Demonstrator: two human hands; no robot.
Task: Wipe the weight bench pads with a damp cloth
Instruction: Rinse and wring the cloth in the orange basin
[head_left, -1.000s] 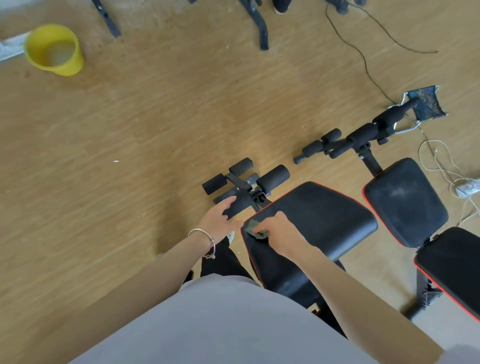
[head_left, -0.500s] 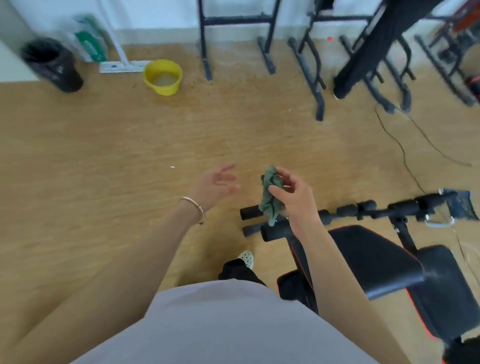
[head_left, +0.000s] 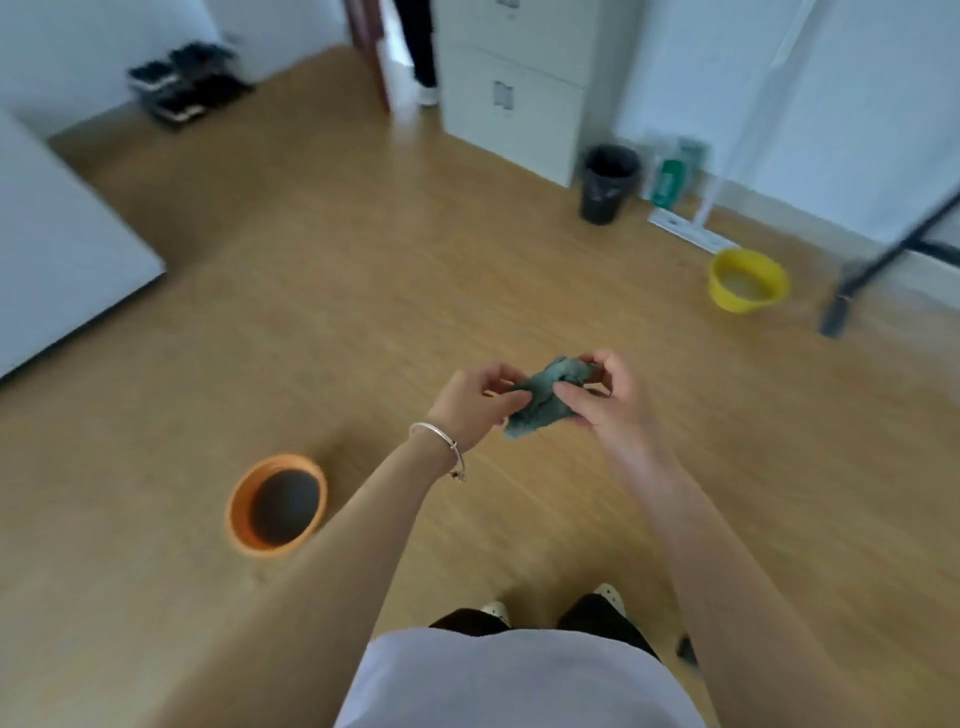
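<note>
Head view, ctr frame: a small crumpled grey-green cloth (head_left: 545, 400) is held between both hands above a light wood-plank floor (head_left: 363, 322). The left hand (head_left: 475, 402), a thin silver bangle (head_left: 439, 447) at its wrist, is closed in a pinch on the cloth's left end; the right hand (head_left: 602, 397) is closed on the right end, thumb and fingers curled round the fabric. The cloth is bunched, not spread flat.

No weight bench pad is seen anywhere in frame, so the wiping surface is out of view.

Lower left: a round orange basin with a dark inside (head_left: 278, 504) is set on the floor, near the left forearm. Upper right: a yellow plastic bucket holding pale water (head_left: 748, 280) is seen by the wall, well apart from the hands, w/ a black waste bin (head_left: 608, 184) and a white filing cabinet (head_left: 511, 88) further back. Bottom edge: a white shirt hem (head_left: 519, 675) and two shoe tips are seen.

Step judged in hand: the cloth is being re-bunched or refolded btwn wiping passes, poss. ahead of a rinse; which basin is meant cannot be told. Next move, as judged: the cloth would need to be dampened or folded to a clean face, then brought back to the pads, which calls for a turn of the body, since the bench is not in sight.
</note>
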